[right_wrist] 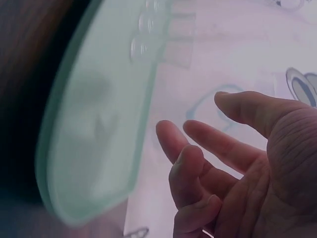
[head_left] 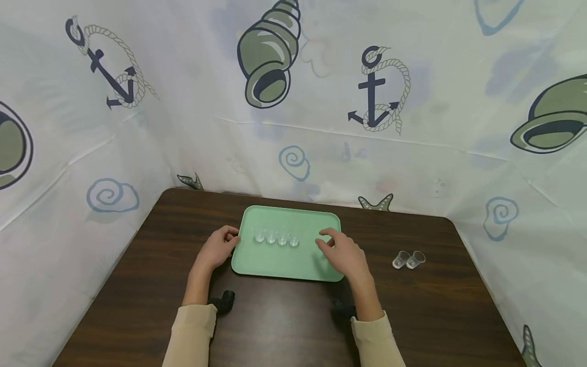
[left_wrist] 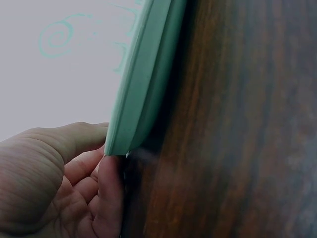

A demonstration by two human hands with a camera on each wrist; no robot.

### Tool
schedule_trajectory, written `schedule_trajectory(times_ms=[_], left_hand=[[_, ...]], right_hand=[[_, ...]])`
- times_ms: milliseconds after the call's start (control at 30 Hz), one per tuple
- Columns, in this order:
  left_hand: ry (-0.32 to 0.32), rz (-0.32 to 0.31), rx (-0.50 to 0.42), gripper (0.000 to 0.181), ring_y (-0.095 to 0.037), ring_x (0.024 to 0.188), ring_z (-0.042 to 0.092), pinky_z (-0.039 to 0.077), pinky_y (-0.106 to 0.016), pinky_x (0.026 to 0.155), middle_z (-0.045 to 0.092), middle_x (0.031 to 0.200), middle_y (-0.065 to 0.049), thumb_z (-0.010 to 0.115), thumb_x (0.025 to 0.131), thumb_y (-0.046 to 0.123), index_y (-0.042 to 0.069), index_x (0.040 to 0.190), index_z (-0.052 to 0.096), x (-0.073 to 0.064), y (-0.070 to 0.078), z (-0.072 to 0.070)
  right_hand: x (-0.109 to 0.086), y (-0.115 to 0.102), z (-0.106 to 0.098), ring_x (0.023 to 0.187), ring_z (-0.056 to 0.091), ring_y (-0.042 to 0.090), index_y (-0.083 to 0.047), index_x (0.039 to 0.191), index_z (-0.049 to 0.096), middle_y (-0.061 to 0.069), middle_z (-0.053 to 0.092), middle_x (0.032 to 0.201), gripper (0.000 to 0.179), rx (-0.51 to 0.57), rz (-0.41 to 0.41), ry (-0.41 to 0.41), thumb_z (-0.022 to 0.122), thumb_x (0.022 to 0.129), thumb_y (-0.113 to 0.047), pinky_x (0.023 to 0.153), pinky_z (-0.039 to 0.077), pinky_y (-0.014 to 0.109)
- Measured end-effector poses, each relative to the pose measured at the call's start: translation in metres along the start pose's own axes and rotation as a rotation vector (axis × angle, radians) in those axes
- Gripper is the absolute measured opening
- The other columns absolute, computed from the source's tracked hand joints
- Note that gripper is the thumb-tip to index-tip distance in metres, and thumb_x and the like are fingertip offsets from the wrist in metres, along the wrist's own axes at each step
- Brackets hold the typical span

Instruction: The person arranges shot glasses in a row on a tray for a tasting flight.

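Note:
A green rectangular tray (head_left: 279, 262) lies on the dark wooden table. Several small clear cups (head_left: 282, 239) stand in a row across its middle. At the tray's left edge my left hand (head_left: 217, 248) pinches the rim, thumb above and fingers below, as the left wrist view shows at the tray's corner (left_wrist: 131, 114). Over the right part of the tray hovers my right hand (head_left: 345, 255), holding nothing. Its thumb and fingers are apart and loosely bent in the right wrist view, with the row of cups (right_wrist: 141, 48) beyond them.
Two more clear cups (head_left: 408, 260) sit side by side on the table, right of the tray. A patterned cloth (head_left: 321, 153) with anchors and shells hangs behind the table (head_left: 275, 326) and along its sides.

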State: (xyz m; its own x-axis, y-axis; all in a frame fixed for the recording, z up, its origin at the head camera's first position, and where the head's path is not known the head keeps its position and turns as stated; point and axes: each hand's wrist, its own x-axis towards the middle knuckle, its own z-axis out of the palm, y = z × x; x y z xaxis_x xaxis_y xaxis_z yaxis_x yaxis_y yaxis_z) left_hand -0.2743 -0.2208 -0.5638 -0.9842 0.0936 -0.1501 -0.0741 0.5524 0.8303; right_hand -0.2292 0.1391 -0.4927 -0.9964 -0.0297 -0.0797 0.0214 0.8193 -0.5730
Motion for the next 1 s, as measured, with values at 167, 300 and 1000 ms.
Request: schedule_trajectory(times_ms=[167, 300, 1000], left_hand=[[0.006, -0.001, 0.002, 0.041, -0.025, 0.092, 0.065, 0.059, -0.04, 0.083, 0.064, 0.114, -0.017, 0.055, 0.114, 0.025, 0.001, 0.146, 0.057, -0.001, -0.001, -0.001], [0.006, -0.002, 0.009, 0.041, -0.024, 0.092, 0.065, 0.059, -0.04, 0.082, 0.064, 0.115, -0.017, 0.055, 0.114, 0.026, 0.001, 0.147, 0.057, -0.001, -0.002, -0.002], [0.012, 0.001, 0.054, 0.042, -0.025, 0.09, 0.065, 0.053, -0.037, 0.077, 0.066, 0.115, -0.016, 0.055, 0.114, 0.031, 0.004, 0.147, 0.059, -0.002, -0.003, -0.001]], right_hand=[[-0.001, 0.018, -0.018, 0.083, 0.068, 0.018, -0.024, 0.147, 0.066, 0.003, 0.076, 0.114, 0.048, 0.03, 0.046, 0.016, 0.063, 0.107, -0.05, 0.068, 0.049, 0.041], [-0.004, 0.038, -0.034, 0.083, 0.067, 0.02, -0.021, 0.149, 0.064, 0.007, 0.074, 0.117, 0.05, 0.044, 0.086, 0.019, 0.06, 0.108, -0.05, 0.065, 0.046, 0.037], [-0.052, 0.103, -0.107, 0.088, 0.076, 0.032, -0.009, 0.159, 0.047, 0.011, 0.082, 0.097, 0.071, 0.012, 0.459, 0.051, 0.059, 0.106, -0.056, 0.069, 0.051, 0.045]])
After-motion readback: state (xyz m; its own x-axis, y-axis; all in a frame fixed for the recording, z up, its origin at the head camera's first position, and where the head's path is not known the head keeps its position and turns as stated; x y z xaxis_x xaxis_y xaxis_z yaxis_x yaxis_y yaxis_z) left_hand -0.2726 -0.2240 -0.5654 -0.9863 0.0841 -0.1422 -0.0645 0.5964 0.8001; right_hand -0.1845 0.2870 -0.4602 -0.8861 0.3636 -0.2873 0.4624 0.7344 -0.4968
